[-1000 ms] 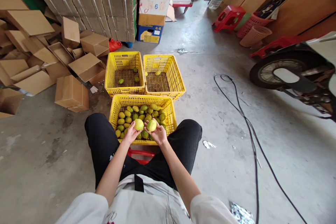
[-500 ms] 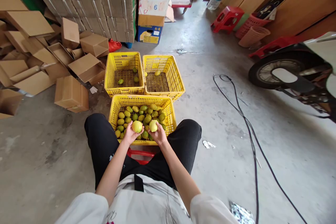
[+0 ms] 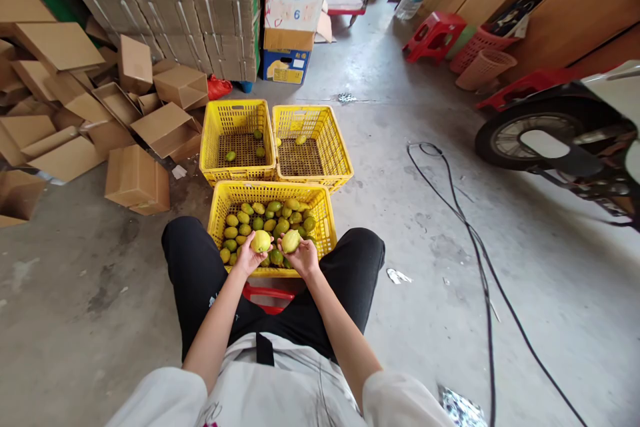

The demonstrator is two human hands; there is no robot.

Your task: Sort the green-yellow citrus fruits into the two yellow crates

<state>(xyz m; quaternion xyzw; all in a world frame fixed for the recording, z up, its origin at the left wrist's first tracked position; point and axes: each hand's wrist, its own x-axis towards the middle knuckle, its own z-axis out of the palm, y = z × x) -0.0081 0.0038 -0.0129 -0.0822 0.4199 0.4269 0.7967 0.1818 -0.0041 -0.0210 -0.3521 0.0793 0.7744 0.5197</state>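
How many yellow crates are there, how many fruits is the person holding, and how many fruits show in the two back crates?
Yellow crates: 3
Held fruits: 2
Green fruits in the back left crate: 3
Yellow fruits showing in the back right crate: 2
Total: 10

Left grip [image 3: 249,257] and right grip [image 3: 305,257] curl close together.

The left fruit [image 3: 261,241] sits farther from the right fruit [image 3: 291,241] than a second ago — both turned
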